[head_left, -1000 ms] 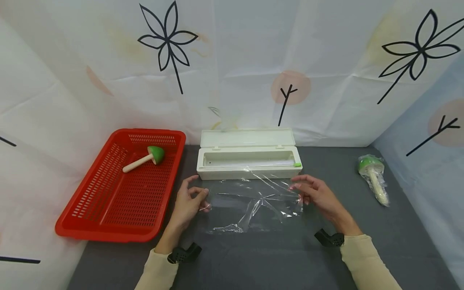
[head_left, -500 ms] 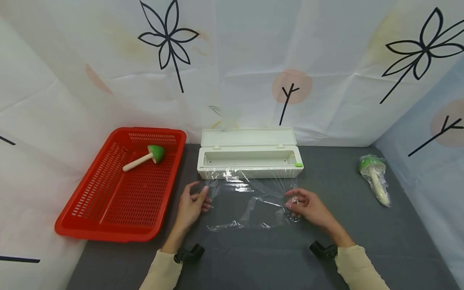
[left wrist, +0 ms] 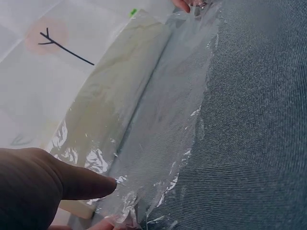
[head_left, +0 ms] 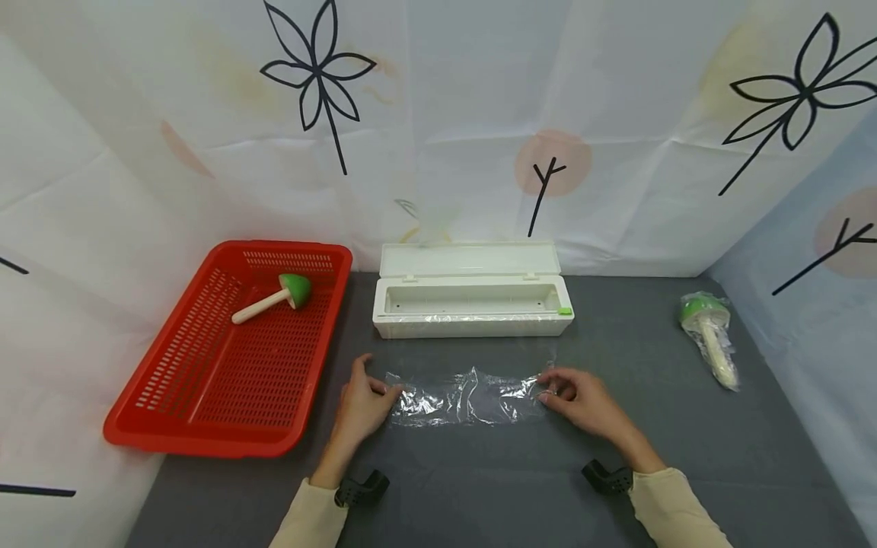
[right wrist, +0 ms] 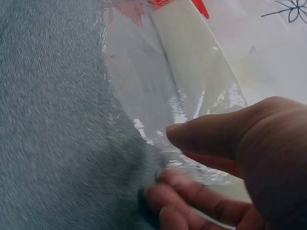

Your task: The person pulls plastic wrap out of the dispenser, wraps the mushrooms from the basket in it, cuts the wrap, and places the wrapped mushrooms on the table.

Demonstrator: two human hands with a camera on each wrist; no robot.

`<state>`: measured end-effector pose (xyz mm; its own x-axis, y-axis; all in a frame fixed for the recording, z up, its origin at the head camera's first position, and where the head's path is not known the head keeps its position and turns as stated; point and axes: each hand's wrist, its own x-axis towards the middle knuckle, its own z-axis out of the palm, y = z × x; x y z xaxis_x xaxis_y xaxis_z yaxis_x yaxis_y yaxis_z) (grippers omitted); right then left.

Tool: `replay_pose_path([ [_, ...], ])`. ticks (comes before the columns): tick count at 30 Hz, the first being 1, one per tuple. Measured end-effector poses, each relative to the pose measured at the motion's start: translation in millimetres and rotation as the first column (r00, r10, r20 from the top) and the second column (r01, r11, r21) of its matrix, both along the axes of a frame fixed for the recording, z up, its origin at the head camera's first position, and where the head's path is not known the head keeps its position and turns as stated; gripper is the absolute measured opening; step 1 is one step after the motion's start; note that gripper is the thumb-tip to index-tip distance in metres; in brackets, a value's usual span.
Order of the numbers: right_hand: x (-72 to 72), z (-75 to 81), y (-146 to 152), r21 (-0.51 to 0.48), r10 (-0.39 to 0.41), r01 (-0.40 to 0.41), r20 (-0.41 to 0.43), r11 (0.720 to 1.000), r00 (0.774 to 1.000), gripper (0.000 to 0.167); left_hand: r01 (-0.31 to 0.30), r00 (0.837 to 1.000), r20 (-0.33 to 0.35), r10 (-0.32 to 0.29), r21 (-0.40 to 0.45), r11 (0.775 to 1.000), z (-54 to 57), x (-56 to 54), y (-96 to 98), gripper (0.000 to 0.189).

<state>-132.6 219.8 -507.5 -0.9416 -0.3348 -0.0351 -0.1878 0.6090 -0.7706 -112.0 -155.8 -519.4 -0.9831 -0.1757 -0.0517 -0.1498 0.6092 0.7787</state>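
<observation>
A clear sheet of plastic wrap (head_left: 473,399) stretches between the two hands over the dark table, shiny and creased. My left hand (head_left: 368,407) pinches its left end; in the left wrist view the wrap (left wrist: 165,103) bunches at the fingers below the thumb (left wrist: 84,183). At the right end, my right hand (head_left: 585,403) holds the wrap with curled fingers, and its thumb (right wrist: 206,134) lies over the film in the right wrist view. Behind the wrap stands a long white wrap dispenser (head_left: 473,328) with its lid (head_left: 469,260) raised and a small green slider (head_left: 565,311).
On the left sits a red perforated basket (head_left: 205,445) holding a toy mushroom (head_left: 294,290) with a green cap. Another green-capped mushroom (head_left: 712,342), wrapped in clear film, lies at the far right. A patterned white cloth (head_left: 445,114) hangs behind the table.
Both hands have drawn slightly toward the person, the right one also inward. The wrap, earlier spread up to the dispenser's front, now shows as a narrower shiny band between the hands.
</observation>
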Motion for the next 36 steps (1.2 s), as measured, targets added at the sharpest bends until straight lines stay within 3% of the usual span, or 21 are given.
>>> replay_pose_path([
  [5,4.6,7.5,2.6,0.143,-0.051,0.066,-0.104,0.988,0.993,0.021,-0.031,0.999,-0.046,0.027,-0.088,0.996,9.6,4.2,1.8,0.071],
  [9,6.1,9.5,3.3,0.155,-0.094,0.113,-0.126,0.981,0.988,0.022,-0.012,0.998,-0.068,0.005,-0.104,0.994,12.7,5.9,0.7,0.069],
  [16,6.4,-0.8,0.8,0.161,-0.108,0.133,-0.154,0.978,0.982,0.027,0.043,0.994,-0.091,-0.055,-0.125,0.991,-0.3,6.0,-3.3,0.072],
  [24,8.2,-6.9,-2.0,0.178,-0.1,0.134,-0.186,0.975,0.977,0.031,0.034,0.985,-0.164,-0.06,-0.159,0.987,-11.0,3.0,-5.1,0.063],
  [28,9.2,-8.4,-0.8,0.211,-0.074,0.116,-0.197,0.971,0.978,0.041,0.089,0.972,-0.189,-0.142,-0.264,0.96,-12.9,7.3,-6.2,0.062],
  [32,11.3,-10.2,1.4,0.271,-0.022,0.101,-0.281,0.957,0.96,0.054,0.136,0.974,-0.119,-0.194,-0.376,0.917,-13.2,11.7,-6.9,0.068],
  [36,14.5,-10.6,2.9,0.322,0.031,0.089,-0.348,0.943,0.937,0.056,0.158,0.977,-0.062,-0.202,-0.421,0.893,-13.1,12.1,-7.6,0.068],
])
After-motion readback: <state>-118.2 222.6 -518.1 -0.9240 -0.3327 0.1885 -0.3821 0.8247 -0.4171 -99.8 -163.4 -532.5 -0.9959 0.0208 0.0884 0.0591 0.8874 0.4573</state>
